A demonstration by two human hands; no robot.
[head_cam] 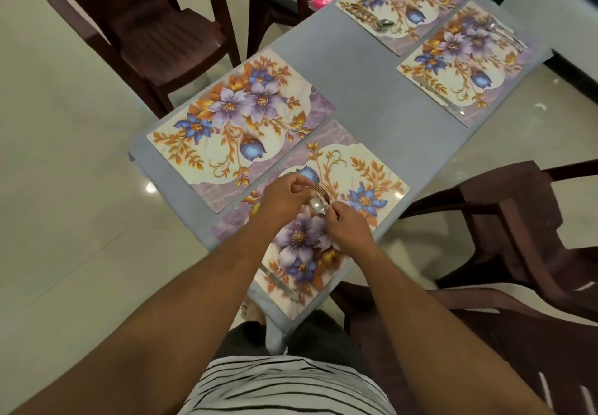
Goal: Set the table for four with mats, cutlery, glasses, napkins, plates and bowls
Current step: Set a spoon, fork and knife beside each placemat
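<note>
While both hands' fingers pinch them: fork (pixel 321 192) and spoon (pixel 317 204), tips toward the far-left.

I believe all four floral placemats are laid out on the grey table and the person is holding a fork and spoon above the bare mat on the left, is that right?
Not quite. The head view shows the left hand and right hand holding the metal fork and metal spoon above the near floral placemat directly in front of the person, not the bare floral placemat on the left. All four mats do lie on the grey table.
</note>
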